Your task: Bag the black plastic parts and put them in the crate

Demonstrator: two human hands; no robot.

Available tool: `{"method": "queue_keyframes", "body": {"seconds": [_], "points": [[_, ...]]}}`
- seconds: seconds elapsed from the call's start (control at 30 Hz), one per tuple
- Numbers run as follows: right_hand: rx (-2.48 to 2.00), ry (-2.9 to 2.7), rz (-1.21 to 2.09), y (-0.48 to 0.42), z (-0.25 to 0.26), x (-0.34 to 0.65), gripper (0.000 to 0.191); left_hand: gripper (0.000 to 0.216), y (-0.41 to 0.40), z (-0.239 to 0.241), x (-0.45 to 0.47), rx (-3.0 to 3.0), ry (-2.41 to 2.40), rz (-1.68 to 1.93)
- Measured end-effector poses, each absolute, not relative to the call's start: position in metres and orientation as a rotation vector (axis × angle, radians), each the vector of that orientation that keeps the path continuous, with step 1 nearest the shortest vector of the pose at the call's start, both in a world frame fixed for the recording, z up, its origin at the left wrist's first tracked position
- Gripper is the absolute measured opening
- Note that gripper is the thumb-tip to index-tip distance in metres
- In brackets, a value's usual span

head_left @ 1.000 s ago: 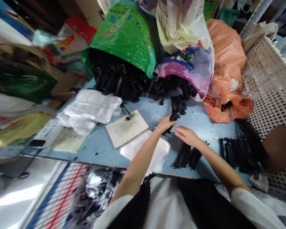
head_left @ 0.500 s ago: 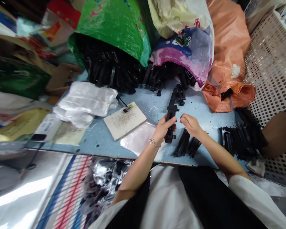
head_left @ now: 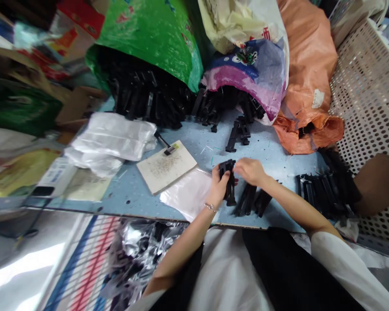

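My left hand [head_left: 219, 186] grips a long black plastic part [head_left: 229, 181] above the blue table [head_left: 194, 149]. Closed on the upper end of the same part is my right hand [head_left: 250, 170]. A small row of similar black parts [head_left: 253, 201] lies just to the right of it near the table's front edge. A few loose black parts [head_left: 238, 131] lie farther back. Sacks at the back spill more of them: a green sack [head_left: 155, 47] and a purple-and-white sack [head_left: 249, 73].
An orange sack [head_left: 307, 86] sits at back right beside a white perforated basket [head_left: 366, 108]. More black parts [head_left: 324, 194] are lined up at right. A brown board [head_left: 167, 166], clear plastic bag [head_left: 189, 194] and white bags [head_left: 110, 140] lie at left.
My left hand has drawn the black part back from the loose pile toward the table's front edge. My right hand has come over and closed on its upper end.
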State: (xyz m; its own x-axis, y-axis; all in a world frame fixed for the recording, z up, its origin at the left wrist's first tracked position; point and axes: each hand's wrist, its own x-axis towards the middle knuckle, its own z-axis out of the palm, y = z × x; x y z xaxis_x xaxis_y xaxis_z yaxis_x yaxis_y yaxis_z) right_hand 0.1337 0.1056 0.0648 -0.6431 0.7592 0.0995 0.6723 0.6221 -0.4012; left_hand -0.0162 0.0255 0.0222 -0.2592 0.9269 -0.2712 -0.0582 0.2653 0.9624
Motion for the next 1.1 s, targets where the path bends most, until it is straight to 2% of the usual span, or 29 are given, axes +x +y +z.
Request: {"method": "queue_keyframes", "body": {"seconds": [0.17, 0.27, 0.4, 0.53, 0.67, 0.83, 0.9, 1.0, 1.1], "points": [[-1.825, -2.121, 0.33, 0.206, 0.059, 0.125, 0.058, 0.048, -0.01, -0.007, 0.008, 1.302, 1.663, 0.994], [-1.894, -1.929, 0.619, 0.235, 0.052, 0.126, 0.058, 0.044, -0.016, -0.012, 0.014, 1.542, 1.671, 0.968], [-1.783, -1.617, 1.018, 0.202, 0.048, 0.135, 0.055, 0.044, 0.014, 0.003, 0.003, 1.385, 1.51, 1.108], [-1.434, -1.704, 1.218, 0.114, 0.053, 0.148, 0.059, 0.057, 0.056, 0.04, 0.002, 0.849, 1.12, 1.322], [-1.325, -1.865, 0.879, 0.069, 0.071, 0.167, 0.054, 0.061, 0.057, 0.074, 0.014, 0.79, 1.085, 1.259], [-1.225, -2.147, 0.358, 0.099, 0.088, 0.176, 0.053, 0.06, 0.024, 0.086, 0.028, 0.963, 1.197, 1.204], [-1.239, -2.197, 0.342, 0.107, 0.087, 0.169, 0.055, 0.058, 0.021, 0.085, 0.029, 0.942, 1.225, 1.199], [-1.3, -2.176, 0.537, 0.097, 0.083, 0.157, 0.059, 0.055, 0.028, 0.085, 0.019, 0.861, 1.312, 1.213], [-1.105, -2.363, 0.494, 0.067, 0.072, 0.152, 0.057, 0.051, 0.039, 0.087, 0.004, 0.736, 1.389, 1.215]]}}
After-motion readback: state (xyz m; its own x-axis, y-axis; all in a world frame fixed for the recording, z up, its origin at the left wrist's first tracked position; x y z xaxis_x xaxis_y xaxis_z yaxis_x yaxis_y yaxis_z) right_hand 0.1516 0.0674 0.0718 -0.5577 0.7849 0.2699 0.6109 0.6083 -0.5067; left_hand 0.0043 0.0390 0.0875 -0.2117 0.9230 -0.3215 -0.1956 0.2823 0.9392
